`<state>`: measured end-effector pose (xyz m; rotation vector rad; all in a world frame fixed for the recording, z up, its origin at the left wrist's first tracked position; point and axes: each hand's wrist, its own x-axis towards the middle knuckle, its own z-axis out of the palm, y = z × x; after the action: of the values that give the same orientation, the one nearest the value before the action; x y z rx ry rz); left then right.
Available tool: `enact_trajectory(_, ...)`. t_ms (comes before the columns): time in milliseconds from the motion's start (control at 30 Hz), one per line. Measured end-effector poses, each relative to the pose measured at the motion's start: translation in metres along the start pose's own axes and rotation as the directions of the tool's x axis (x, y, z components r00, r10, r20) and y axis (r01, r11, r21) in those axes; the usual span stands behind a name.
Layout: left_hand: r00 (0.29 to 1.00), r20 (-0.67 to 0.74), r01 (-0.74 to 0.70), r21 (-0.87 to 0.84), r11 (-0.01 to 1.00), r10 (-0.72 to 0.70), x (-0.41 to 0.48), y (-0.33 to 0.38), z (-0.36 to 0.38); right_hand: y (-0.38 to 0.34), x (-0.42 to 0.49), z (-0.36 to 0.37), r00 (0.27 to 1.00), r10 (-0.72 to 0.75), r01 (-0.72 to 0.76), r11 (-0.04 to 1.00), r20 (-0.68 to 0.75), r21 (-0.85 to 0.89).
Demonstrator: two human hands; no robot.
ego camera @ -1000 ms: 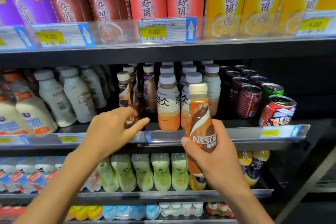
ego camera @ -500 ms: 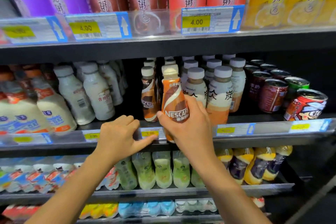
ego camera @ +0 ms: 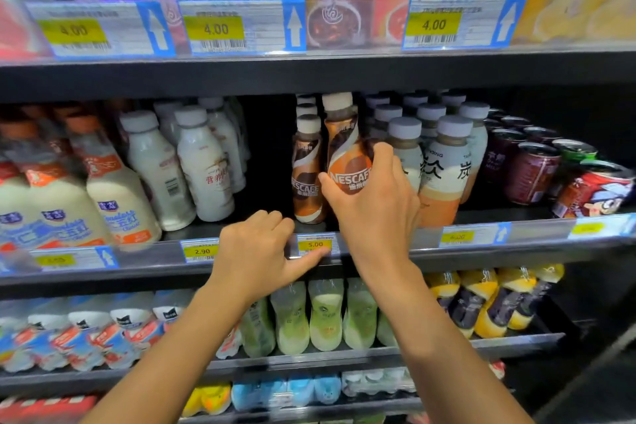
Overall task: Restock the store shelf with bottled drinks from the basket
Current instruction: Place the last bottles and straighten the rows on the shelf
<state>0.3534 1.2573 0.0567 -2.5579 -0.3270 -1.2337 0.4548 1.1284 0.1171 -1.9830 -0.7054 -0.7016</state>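
Right hand [ego camera: 375, 217]: fingers clamped on Nescafé bottle [ego camera: 344, 148], upright beside shelved Nescafé bottle [ego camera: 306, 175] (likely matching its row). Left hand [ego camera: 254, 251] loosely curled, thumb bracing on 5.00 price tag [ego camera: 315, 244].

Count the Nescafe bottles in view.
4. One Nescafe bottle gripped in the right hand; a front bottle standing just left of it; two more behind that, only caps showing. More may be hidden further back.

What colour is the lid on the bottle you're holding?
The Nescafe bottle has a cream-white lid; head view shows it.
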Motion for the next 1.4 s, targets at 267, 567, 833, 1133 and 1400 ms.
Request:
enact_trajectory(267,1.0,0.006,-0.007,-0.004,1.0,0.007,0.0,-0.001,0.002,0.005,-0.004,0.015,0.998,-0.04,0.034,0.989,-0.044,-0.145)
enact_trajectory(567,1.0,-0.021,-0.017,-0.011,1.0,0.016,-0.002,-0.002,0.005,0.008,-0.008,0.023,1.0,0.015,-0.014,0.975,0.006,-0.221)
enact_trajectory(833,0.997,-0.071,-0.031,-0.016,0.999,0.03,-0.003,-0.001,0.006,0.002,-0.008,0.019,0.987,0.096,-0.058,0.962,0.131,-0.265)
enact_trajectory(1133,0.996,-0.08,-0.033,-0.025,0.999,0.031,-0.003,-0.002,0.008,0.004,-0.015,0.024,0.995,0.065,-0.048,0.976,0.078,-0.212)
enact_trajectory(1400,0.998,-0.063,-0.032,-0.021,0.999,0.03,-0.003,-0.001,0.007,0.006,-0.012,0.027,0.994,0.047,-0.023,0.973,0.1,-0.231)
